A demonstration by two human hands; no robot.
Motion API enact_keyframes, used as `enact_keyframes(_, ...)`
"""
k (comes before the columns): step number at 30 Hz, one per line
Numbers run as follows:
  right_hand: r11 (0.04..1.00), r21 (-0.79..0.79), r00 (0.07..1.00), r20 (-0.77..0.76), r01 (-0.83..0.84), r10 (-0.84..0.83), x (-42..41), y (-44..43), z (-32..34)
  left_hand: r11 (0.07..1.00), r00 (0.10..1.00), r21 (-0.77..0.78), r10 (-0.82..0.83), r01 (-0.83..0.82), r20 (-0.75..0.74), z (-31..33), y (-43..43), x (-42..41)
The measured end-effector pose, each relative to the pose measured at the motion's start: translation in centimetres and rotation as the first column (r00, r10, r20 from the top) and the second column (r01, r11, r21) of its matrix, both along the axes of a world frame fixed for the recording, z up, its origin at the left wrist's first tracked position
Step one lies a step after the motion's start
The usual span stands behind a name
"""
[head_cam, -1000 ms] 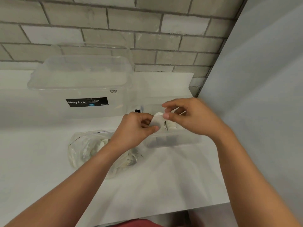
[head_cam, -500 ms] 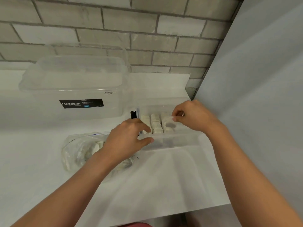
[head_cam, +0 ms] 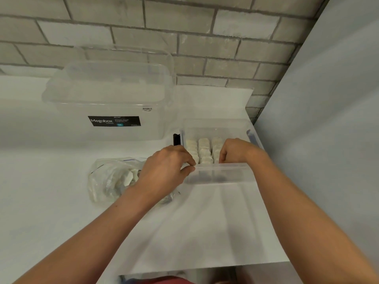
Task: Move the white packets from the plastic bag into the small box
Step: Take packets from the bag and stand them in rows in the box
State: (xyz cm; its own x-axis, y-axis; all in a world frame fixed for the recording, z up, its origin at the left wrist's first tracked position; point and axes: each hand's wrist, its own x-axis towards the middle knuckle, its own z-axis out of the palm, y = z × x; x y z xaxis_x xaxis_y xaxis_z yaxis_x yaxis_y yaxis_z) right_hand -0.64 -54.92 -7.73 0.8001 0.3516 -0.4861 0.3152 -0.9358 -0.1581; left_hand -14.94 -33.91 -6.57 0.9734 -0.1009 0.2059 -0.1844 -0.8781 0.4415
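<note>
The small box (head_cam: 221, 175), clear-walled, sits near the desk's (head_cam: 205, 222) right edge, and the white packets (head_cam: 204, 148) inside it stand in three neat rows toward its back. The left hand (head_cam: 166, 167) pinches the box's near-left corner, thumb against the front wall and fingers curled over the rim. The right hand (head_cam: 235, 150) reaches down into the right side of the box with fingers bent beside the rows (the tips are hidden, so whether they hold a packet cannot be told). The plastic bag (head_cam: 108, 177) lies crumpled left of the box, partly under the left wrist, with more white pieces showing through it. Toward the desk's back edge stands a large clear tub (head_cam: 106, 99) with a black label (head_cam: 114, 121).
</note>
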Motion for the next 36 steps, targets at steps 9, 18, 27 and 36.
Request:
enact_keyframes(9, 0.966, 0.230, 0.984, 0.103, 0.119, -0.146, -1.6, -1.3, 3.1, 0.992, 0.996, -0.090, -0.092, 0.092, 0.011, 0.2, 1.5, -0.8)
enact_keyframes(18, 0.621, 0.784, 0.906, 0.242, 0.028, -0.347, -15.5, 8.1, 5.5, 0.951, 0.963, -0.235, 0.236, -0.200, 0.132, -1.5, 12.1, -4.4)
enact_keyframes(27, 0.947, 0.317, 0.942, 0.331, -0.053, -0.058, -18.4, 20.2, -1.7, 0.987, 0.991, -0.141, 0.086, -0.071, 0.101, -5.0, 17.7, -6.7)
enact_keyframes(36, 0.918, 0.267, 0.864, 0.336, 0.294, -0.375, -17.6, 23.0, -5.0, 0.996, 0.953, -0.090, -0.042, 0.015, -0.300, -6.9, 19.6, -4.6)
